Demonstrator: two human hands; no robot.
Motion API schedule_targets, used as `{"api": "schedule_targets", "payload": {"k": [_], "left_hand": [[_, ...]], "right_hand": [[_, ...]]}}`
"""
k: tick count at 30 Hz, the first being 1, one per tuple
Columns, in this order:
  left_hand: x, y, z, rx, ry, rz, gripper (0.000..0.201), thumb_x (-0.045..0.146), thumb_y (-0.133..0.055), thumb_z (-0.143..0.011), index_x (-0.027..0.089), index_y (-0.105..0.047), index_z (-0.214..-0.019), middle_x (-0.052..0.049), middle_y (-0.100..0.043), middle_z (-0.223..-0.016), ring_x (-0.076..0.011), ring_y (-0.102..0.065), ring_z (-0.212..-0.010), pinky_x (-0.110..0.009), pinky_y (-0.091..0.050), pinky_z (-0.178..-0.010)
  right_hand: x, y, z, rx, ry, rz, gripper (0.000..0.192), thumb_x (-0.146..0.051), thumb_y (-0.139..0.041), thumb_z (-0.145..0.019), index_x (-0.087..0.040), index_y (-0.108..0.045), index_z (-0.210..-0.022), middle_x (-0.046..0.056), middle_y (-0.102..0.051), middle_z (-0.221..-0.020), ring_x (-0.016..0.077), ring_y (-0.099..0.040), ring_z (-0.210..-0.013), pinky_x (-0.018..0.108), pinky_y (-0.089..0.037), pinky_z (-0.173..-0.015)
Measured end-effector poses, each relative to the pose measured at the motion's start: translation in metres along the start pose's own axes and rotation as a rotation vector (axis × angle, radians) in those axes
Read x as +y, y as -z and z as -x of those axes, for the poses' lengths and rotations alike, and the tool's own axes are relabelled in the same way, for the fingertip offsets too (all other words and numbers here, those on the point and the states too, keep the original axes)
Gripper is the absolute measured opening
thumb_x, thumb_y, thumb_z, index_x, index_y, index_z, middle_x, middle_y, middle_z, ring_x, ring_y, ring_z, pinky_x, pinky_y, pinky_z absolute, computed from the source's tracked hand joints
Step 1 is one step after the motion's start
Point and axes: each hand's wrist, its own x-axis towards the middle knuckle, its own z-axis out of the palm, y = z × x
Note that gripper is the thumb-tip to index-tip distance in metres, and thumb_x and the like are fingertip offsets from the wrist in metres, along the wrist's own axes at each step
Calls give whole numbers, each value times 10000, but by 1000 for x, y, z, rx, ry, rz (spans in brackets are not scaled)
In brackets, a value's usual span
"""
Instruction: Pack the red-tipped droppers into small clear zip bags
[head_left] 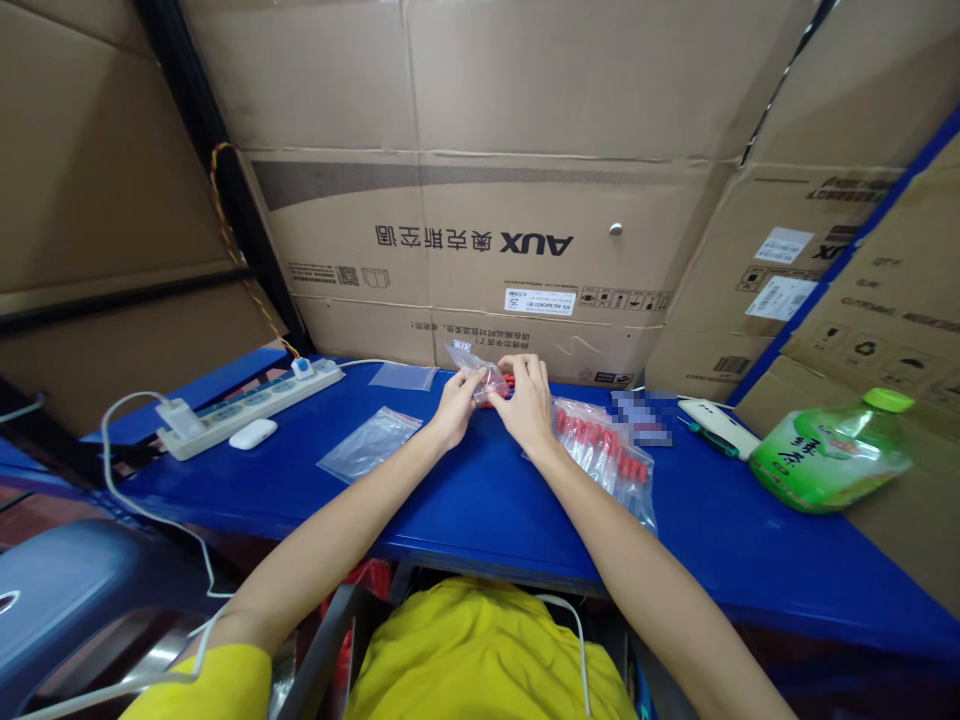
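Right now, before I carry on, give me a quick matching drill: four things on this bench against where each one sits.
Things:
1. power strip
2. green bottle
3. bag of red parts
4. small clear bag

Places:
A. lying on its side at the far right
B. held between both hands
C. far left of the blue bench
D. on the bench beside the right forearm

Pairs: 1-C, 2-A, 3-D, 4-B
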Motion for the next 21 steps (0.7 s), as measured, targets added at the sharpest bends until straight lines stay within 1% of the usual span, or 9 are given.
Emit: {"api": "schedule_targets", "payload": {"k": [2,4,6,8,10,13,17,21], "left_hand": [[2,-1,2,-5,27,1,442,460,-947,-675,182,-701,-916,-40,-752,-908,-193,-704,-866,-296,-547,-772],[5,-2,4,-36,95,37,406,473,-919,-712,199,-682,-895,-22,-734,-866,-187,-695,-844,-300,-540,-763],[8,-3,6,-104,187,93,406,542,-869,-765,206,-655,-840,-13,-697,-793,-181,-676,-786,-310,-535,-745],[10,-3,7,-167,247,121,459,625,-813,-805,209,-622,-781,-15,-661,-734,-187,-660,-741,-328,-533,-730],[12,-4,8,-186,244,108,475,645,-796,-822,215,-604,-763,-13,-634,-704,-192,-651,-723,-340,-528,-724],[14,-4,9,-183,244,96,443,602,-820,-824,219,-603,-770,0,-601,-669,-184,-635,-699,-343,-519,-729],[15,-4,9,-184,309,154,474,583,-808,-835,212,-552,-691,0,-575,-632,-161,-616,-658,-323,-520,-713],[15,-6,10,-173,287,184,432,512,-861,-798,210,-559,-730,15,-585,-650,-141,-610,-647,-286,-511,-670]], "right_hand": [[-3,4,0,-45,79,20,209,-165,-646,-886,-251,-660,-1076,87,-633,-1138,289,-562,-1088,417,-492,-966],[-6,6,0,-103,139,54,123,-165,-623,-928,-245,-676,-1006,79,-651,-1089,279,-564,-1058,404,-477,-934],[-8,6,1,-156,179,116,96,-171,-614,-952,-241,-679,-958,72,-664,-1035,273,-563,-1027,397,-452,-898],[-10,5,2,-199,216,186,89,-181,-610,-966,-236,-679,-953,72,-675,-1005,273,-560,-1013,396,-425,-878],[-10,4,2,-221,238,239,80,-196,-608,-974,-231,-676,-954,75,-683,-984,274,-557,-1002,393,-403,-862],[-9,2,2,-226,246,255,63,-236,-624,-975,-229,-664,-927,71,-693,-962,268,-556,-968,383,-380,-832],[-8,1,3,-221,235,250,147,-317,-647,-976,-230,-639,-858,65,-691,-912,259,-560,-926,372,-360,-818],[-9,1,3,-216,210,255,153,-321,-630,-979,-226,-629,-860,65,-698,-912,254,-567,-911,372,-355,-816]]}}
